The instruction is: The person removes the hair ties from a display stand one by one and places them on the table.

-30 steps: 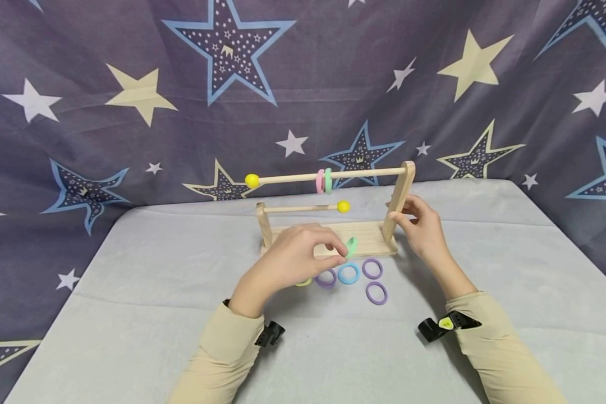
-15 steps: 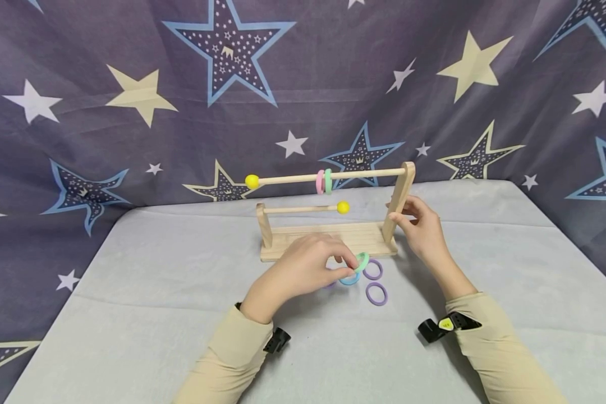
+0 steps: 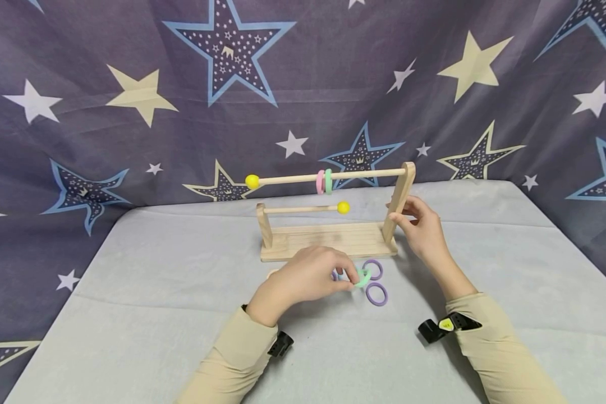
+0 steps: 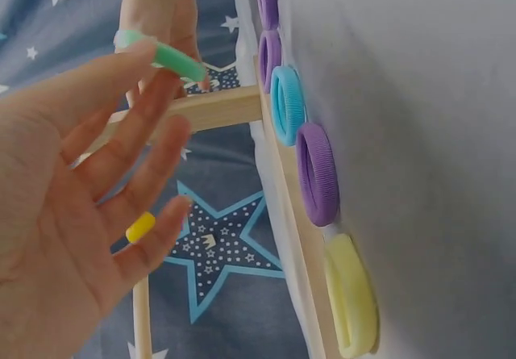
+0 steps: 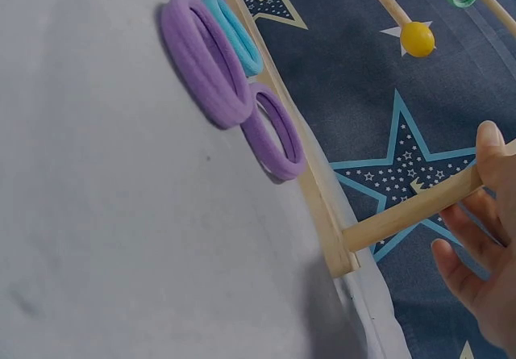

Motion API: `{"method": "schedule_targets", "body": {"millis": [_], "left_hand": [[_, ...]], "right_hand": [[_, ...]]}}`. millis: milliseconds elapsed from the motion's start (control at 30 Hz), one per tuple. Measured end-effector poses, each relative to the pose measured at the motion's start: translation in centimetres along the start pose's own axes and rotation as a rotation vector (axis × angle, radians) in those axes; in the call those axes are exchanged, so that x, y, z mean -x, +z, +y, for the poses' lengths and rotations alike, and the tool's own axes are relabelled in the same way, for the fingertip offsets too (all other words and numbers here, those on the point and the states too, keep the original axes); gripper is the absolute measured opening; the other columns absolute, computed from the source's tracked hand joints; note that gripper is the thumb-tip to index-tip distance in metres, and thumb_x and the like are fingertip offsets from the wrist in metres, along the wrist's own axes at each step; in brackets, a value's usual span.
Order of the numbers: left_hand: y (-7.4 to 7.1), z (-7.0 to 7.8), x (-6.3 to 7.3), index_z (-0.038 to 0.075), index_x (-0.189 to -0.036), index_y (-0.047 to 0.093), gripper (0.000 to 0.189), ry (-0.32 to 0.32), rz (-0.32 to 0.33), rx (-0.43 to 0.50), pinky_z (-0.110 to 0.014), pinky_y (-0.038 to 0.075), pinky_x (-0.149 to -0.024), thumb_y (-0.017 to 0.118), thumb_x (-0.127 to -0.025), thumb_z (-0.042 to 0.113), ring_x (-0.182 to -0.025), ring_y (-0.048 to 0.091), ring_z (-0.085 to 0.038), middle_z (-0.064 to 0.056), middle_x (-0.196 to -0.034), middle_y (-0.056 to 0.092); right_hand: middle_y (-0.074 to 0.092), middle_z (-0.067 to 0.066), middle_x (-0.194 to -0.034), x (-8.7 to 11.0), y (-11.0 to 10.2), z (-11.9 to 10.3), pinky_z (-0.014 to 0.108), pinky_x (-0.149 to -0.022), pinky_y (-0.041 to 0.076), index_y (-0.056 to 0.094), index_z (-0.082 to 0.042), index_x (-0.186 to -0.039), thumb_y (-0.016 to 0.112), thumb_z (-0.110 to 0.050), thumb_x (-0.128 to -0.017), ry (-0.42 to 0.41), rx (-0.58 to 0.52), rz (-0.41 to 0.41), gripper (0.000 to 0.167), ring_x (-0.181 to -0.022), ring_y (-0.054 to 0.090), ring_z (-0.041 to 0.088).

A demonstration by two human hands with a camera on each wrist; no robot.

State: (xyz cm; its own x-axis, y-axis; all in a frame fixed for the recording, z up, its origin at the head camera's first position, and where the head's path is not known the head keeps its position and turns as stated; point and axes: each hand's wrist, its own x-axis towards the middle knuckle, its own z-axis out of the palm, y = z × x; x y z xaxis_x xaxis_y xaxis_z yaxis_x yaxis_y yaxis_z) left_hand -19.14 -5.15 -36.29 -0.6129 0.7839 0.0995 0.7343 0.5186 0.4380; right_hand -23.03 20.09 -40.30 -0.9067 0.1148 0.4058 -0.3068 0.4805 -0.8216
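My left hand (image 3: 313, 276) pinches a green hair tie (image 3: 365, 279) between thumb and forefinger, over the row of hair ties in front of the wooden stand. The left wrist view shows its other fingers spread loosely. My right hand (image 3: 425, 231) grips the stand's taller post (image 3: 402, 193), thumb on one side and fingers behind. On the upper rod (image 3: 288, 179) hang a pink hair tie (image 3: 320, 182) and another green hair tie (image 3: 328, 181). The lower rod (image 3: 300, 209) carries no hair tie.
On the grey cloth lie purple hair ties (image 3: 376, 294), a blue hair tie (image 4: 288, 106) and a yellow hair tie (image 4: 348, 294), some hidden behind my left hand in the head view. Yellow balls (image 3: 252, 181) cap the rods. A star-patterned curtain (image 3: 182, 140) hangs behind.
My left hand has moved right and nearer to me, lowering the green hair tie from in front of the stand's base to over the loose hair ties. My right hand stays on the post.
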Motion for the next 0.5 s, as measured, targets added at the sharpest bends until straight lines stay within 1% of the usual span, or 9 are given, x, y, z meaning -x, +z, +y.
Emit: {"method": "schedule_targets", "body": {"millis": [133, 200, 367, 500], "left_hand": [[0.23, -0.09, 0.02, 0.027, -0.09, 0.078, 0.005, -0.041, -0.055, 0.018, -0.02, 0.047, -0.071, 0.079, -0.087, 0.024, -0.084, 0.064, -0.005, 0.021, -0.09, 0.069], [0.38, -0.12, 0.02, 0.027, -0.09, 0.078, 0.005, -0.051, -0.071, 0.017, -0.019, 0.047, -0.07, 0.079, -0.087, 0.024, -0.084, 0.064, -0.006, 0.021, -0.089, 0.068], [0.66, -0.18, 0.08, 0.027, -0.088, 0.078, 0.005, -0.053, -0.087, -0.001, -0.02, 0.047, -0.072, 0.079, -0.087, 0.022, -0.083, 0.063, -0.004, 0.02, -0.089, 0.069], [0.81, -0.3, 0.11, 0.027, -0.088, 0.078, 0.006, -0.074, -0.096, -0.014, -0.021, 0.046, -0.072, 0.079, -0.086, 0.022, -0.08, 0.06, -0.003, 0.02, -0.089, 0.068]], "right_hand": [[0.069, 0.018, -0.117, 0.01, 0.01, -0.05, 0.015, -0.077, 0.045, 0.061, 0.002, -0.125, 0.069, -0.014, -0.091, 0.001, 0.001, 0.003, 0.039, -0.093, 0.054, -0.011], [0.069, 0.018, -0.116, 0.02, 0.02, -0.07, 0.015, -0.077, 0.045, 0.061, 0.002, -0.126, 0.069, -0.015, -0.091, 0.001, 0.002, 0.004, 0.039, -0.093, 0.054, -0.011], [0.069, 0.018, -0.117, 0.02, 0.02, -0.08, 0.015, -0.077, 0.045, 0.061, 0.002, -0.126, 0.069, -0.014, -0.091, 0.0, 0.001, 0.003, 0.039, -0.093, 0.054, -0.011], [0.068, 0.019, -0.117, 0.02, 0.02, -0.07, 0.015, -0.077, 0.045, 0.061, 0.003, -0.125, 0.069, -0.013, -0.091, -0.002, 0.0, 0.003, 0.038, -0.093, 0.054, -0.011]]}}
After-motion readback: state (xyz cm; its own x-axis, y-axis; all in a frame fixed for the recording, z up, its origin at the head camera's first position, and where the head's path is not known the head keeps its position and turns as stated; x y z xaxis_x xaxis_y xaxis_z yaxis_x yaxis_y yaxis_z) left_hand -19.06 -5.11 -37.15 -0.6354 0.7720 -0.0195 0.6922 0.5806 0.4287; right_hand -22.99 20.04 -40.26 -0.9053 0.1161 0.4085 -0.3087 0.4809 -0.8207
